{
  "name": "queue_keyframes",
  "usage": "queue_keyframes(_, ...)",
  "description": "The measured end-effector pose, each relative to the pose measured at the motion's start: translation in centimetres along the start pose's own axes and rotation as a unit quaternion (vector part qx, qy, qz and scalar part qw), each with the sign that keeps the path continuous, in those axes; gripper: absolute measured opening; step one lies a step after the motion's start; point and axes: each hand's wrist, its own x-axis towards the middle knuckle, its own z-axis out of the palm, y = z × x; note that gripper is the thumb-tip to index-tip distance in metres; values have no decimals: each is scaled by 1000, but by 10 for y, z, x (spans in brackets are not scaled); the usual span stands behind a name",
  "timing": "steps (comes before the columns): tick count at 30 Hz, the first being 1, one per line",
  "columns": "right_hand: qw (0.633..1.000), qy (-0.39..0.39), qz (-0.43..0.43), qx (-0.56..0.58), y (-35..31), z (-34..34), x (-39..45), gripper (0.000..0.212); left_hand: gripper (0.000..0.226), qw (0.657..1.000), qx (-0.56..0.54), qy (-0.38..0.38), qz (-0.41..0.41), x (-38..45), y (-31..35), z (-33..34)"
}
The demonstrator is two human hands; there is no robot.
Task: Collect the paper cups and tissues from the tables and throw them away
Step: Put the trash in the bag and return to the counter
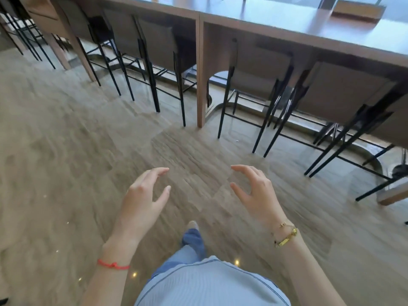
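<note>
My left hand (143, 195) and my right hand (256, 193) hover side by side over the floor in front of my body, palms facing each other. The fingers of both are loosely bent and hold nothing. A long wooden table (287, 21) stretches across the top of the view, well beyond both hands. No paper cup or tissue shows on it or anywhere else.
Several black-legged high chairs (161, 51) are tucked under the table. A flat wooden tray or box (357, 9) lies on the tabletop at far right. A wooden table leg (200, 74) stands straight ahead. Wood-patterned floor (66, 151) spreads to the left and around me.
</note>
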Motion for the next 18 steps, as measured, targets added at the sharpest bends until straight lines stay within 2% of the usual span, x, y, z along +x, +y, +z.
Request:
queue_keyframes(6,1000,15,3,-1,8,6,153,40,40,1000,20,-2,17,157,-27,-1)
queue_keyframes(10,999,29,28,1,22,5,230,39,40,999,18,-30,26,251,-37,4)
queue_keyframes(18,999,40,35,4,66,2,392,39,39,999,18,-42,28,422,-51,44)
